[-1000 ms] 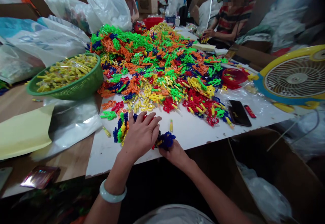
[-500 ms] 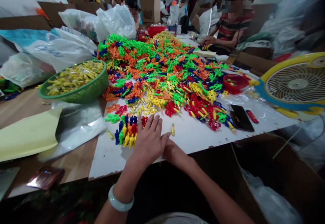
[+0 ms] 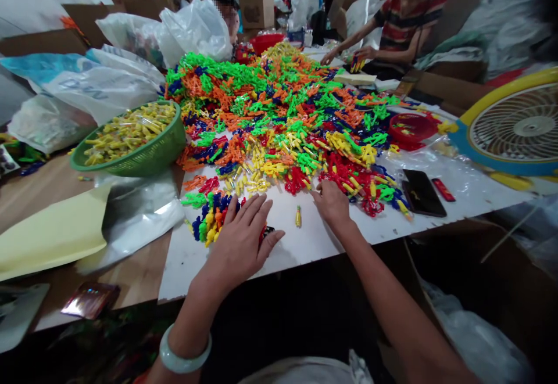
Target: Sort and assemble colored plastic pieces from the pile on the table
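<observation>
Pressing flat on a small toy cluster [image 3: 213, 221], left hand [image 3: 242, 239] is spread; right hand [image 3: 332, 201] fingers red pieces [image 3: 349, 178].

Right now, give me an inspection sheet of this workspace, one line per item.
Surface: white board laid on a wooden table.
Job's things: small sorted pile of coloured plastic pieces; big mixed heap behind.
Clutter: green basket of yellow pieces, phone, lone yellow piece, foil packet.
Hands: left hand flat beside the sorted pile; right hand at the heap's red pieces.
Cables: nothing seen.
Surroundings: fan, plastic bags, a co-worker across.
</observation>
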The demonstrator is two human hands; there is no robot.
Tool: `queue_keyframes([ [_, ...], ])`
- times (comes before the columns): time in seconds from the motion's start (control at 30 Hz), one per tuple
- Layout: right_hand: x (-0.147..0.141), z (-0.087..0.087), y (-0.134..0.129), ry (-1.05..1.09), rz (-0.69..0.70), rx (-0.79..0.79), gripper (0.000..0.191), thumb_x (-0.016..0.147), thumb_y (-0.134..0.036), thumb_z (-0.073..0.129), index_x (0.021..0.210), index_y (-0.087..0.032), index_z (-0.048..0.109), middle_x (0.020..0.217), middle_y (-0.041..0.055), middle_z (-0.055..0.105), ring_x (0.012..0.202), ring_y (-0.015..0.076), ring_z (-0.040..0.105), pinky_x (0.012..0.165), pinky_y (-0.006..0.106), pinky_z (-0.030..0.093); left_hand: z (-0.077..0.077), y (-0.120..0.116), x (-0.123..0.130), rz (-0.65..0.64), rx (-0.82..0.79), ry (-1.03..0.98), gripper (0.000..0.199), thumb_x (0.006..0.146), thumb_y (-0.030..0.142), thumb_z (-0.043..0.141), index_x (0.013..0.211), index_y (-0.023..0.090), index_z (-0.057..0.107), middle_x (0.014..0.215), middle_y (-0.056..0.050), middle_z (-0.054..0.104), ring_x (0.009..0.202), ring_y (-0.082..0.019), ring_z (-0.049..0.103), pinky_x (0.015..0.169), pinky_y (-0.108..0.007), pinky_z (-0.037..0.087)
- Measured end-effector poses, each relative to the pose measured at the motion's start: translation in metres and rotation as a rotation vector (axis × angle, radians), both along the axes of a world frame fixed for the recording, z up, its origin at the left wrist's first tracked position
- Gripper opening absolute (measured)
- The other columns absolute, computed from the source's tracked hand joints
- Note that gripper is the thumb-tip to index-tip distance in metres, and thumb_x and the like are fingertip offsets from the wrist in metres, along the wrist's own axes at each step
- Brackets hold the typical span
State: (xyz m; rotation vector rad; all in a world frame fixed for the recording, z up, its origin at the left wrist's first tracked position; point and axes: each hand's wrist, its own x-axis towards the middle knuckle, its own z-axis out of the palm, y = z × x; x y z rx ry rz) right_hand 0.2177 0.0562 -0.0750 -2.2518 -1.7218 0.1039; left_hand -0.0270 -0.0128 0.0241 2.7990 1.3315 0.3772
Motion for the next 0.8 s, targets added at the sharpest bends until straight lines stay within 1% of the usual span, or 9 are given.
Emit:
queue_keyframes([
  [0.07, -0.001, 0.001, 0.003, 0.036, 0.003, 0.004, 0.031, 0.091, -0.040, 0.057, 0.109, -0.015, 0.061, 0.112, 0.0136, 0.063, 0.095, 0.0234, 0.061, 0.074, 0.029, 0.041, 0.002, 0.006, 0.004, 0.018, 0.011, -0.001, 0.060, 0.098, 0.052, 0.029, 0.141, 0.011, 0.042, 0.150, -0.012, 0.043, 0.143, -0.025, 0.031, 0.122, -0.052, 0.014],
  [0.13, -0.001, 0.005, 0.007, 0.071, 0.029, -0.041, 0.030, 0.090, -0.039, 0.058, 0.107, -0.015, 0.064, 0.112, 0.0139, 0.064, 0.095, 0.0234, 0.061, 0.073, 0.029, 0.041, -0.001, 0.011, 0.008, 0.028, 0.003, 0.010, 0.061, 0.098, 0.052, 0.028, 0.140, 0.010, 0.044, 0.149, -0.012, 0.045, 0.143, -0.026, 0.030, 0.121, -0.053, 0.015],
  [0.23, 0.005, 0.011, 0.002, 0.167, 0.072, -0.108, 0.022, 0.090, -0.032, 0.058, 0.097, -0.014, 0.067, 0.099, 0.0112, 0.069, 0.091, 0.0212, 0.062, 0.072, 0.027, 0.040, -0.007, 0.016, 0.010, 0.050, -0.023, 0.035, 0.059, 0.098, 0.052, 0.029, 0.136, 0.011, 0.049, 0.146, -0.011, 0.049, 0.142, -0.027, 0.033, 0.121, -0.053, 0.017],
  [0.33, 0.015, 0.013, -0.020, 0.285, 0.112, -0.198, 0.020, 0.089, -0.032, 0.058, 0.091, -0.015, 0.068, 0.085, 0.0073, 0.070, 0.080, 0.0182, 0.063, 0.067, 0.025, 0.039, -0.012, 0.016, 0.010, 0.056, -0.026, 0.031, 0.053, 0.099, 0.047, 0.030, 0.135, 0.015, 0.051, 0.143, -0.008, 0.052, 0.140, -0.025, 0.037, 0.121, -0.050, 0.017],
  [0.43, 0.020, 0.013, -0.040, 0.201, 0.085, -0.248, 0.023, 0.089, -0.035, 0.056, 0.089, -0.016, 0.068, 0.092, 0.0108, 0.070, 0.085, 0.0209, 0.063, 0.066, 0.027, 0.038, -0.013, 0.015, 0.010, 0.066, -0.027, 0.019, 0.050, 0.100, 0.045, 0.031, 0.135, 0.015, 0.051, 0.140, -0.007, 0.055, 0.137, -0.025, 0.040, 0.120, -0.050, 0.018],
  [0.5, 0.018, 0.014, -0.044, 0.112, 0.061, -0.239, 0.024, 0.087, -0.038, 0.058, 0.092, -0.015, 0.066, 0.101, 0.0143, 0.068, 0.092, 0.0240, 0.063, 0.067, 0.029, 0.039, -0.013, 0.015, 0.011, 0.070, -0.026, 0.016, 0.048, 0.100, 0.043, 0.031, 0.134, 0.016, 0.052, 0.138, -0.007, 0.057, 0.136, -0.025, 0.042, 0.120, -0.050, 0.019],
  [0.63, 0.013, 0.018, -0.041, 0.127, 0.068, -0.184, 0.017, 0.084, -0.032, 0.060, 0.084, -0.015, 0.061, 0.092, 0.0151, 0.069, 0.089, 0.0262, 0.065, 0.069, 0.031, 0.042, -0.013, 0.016, 0.011, 0.061, -0.022, 0.008, 0.045, 0.100, 0.039, 0.032, 0.133, 0.016, 0.053, 0.137, -0.007, 0.058, 0.134, -0.024, 0.044, 0.120, -0.050, 0.019],
  [0.7, 0.005, 0.018, -0.045, 0.313, 0.053, -0.114, 0.010, 0.082, -0.026, 0.059, 0.081, -0.016, 0.058, 0.082, 0.0113, 0.069, 0.081, 0.0231, 0.066, 0.069, 0.031, 0.045, -0.014, 0.016, 0.011, 0.059, -0.022, 0.002, 0.045, 0.100, 0.038, 0.032, 0.133, 0.016, 0.053, 0.136, -0.007, 0.058, 0.134, -0.024, 0.044, 0.120, -0.049, 0.019],
  [0.8, -0.022, 0.011, -0.060, 0.907, 0.115, -0.056, 0.010, 0.078, -0.025, 0.058, 0.085, -0.020, 0.053, 0.070, 0.0023, 0.067, 0.064, 0.0178, 0.067, 0.063, 0.028, 0.050, -0.015, 0.016, 0.010, 0.060, -0.014, -0.005, 0.045, 0.100, 0.038, 0.031, 0.133, 0.016, 0.052, 0.136, -0.007, 0.058, 0.133, -0.023, 0.044, 0.120, -0.048, 0.018],
])
